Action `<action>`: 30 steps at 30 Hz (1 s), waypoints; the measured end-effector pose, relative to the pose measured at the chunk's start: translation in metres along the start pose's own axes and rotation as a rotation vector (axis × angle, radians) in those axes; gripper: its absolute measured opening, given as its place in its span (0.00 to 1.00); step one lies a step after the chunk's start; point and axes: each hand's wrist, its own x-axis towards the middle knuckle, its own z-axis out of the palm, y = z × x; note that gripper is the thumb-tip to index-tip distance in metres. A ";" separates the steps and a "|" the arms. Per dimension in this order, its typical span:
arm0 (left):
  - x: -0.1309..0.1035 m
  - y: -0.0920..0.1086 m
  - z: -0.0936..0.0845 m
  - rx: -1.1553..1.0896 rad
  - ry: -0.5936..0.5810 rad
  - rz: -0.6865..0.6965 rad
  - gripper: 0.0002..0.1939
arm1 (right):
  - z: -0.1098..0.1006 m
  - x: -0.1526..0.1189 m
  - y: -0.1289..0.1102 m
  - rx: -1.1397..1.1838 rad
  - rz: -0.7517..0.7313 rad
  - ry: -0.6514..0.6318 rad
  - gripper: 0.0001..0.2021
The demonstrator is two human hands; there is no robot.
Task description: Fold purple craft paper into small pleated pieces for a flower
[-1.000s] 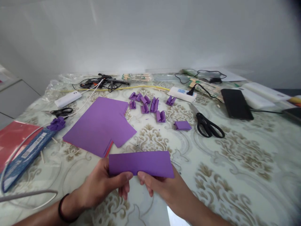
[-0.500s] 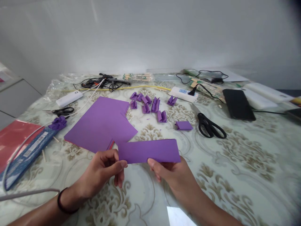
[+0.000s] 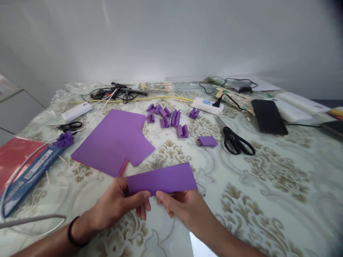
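A long folded strip of purple paper [image 3: 162, 178] is held above the patterned tablecloth, tilted a little up to the right. My left hand [image 3: 122, 200] pinches its left end, thumb on the lower edge. On the same lower edge, near the middle, my right hand [image 3: 180, 205] grips it between thumb and fingers. The two thumb tips are close together; the fingers behind the paper are partly hidden. Beyond the strip lie purple paper sheets [image 3: 107, 139], several small folded purple paper pieces [image 3: 183, 131] and a flat folded purple piece [image 3: 208, 141].
Black-handled scissors [image 3: 237, 141] lie at the right, near a black phone [image 3: 269, 116]. A white power strip [image 3: 207, 105] sits behind. At the left are smaller scissors [image 3: 70, 126], a crumpled purple paper [image 3: 63, 140], a blue-and-red packet [image 3: 29, 175] and a white cable [image 3: 92, 123].
The purple strip has moved down and left and now slants up to the right. My right thumb has slid left along its lower edge, closer to my left thumb.
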 end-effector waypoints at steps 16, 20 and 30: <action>-0.001 0.003 -0.014 0.082 0.192 0.098 0.21 | -0.022 0.007 -0.023 -0.062 -0.188 0.122 0.15; -0.002 0.005 -0.018 0.109 0.208 0.134 0.22 | -0.031 0.010 -0.025 -0.052 -0.241 0.157 0.15; 0.000 0.005 -0.016 0.100 0.214 0.151 0.22 | -0.033 0.011 -0.017 0.040 -0.289 0.193 0.18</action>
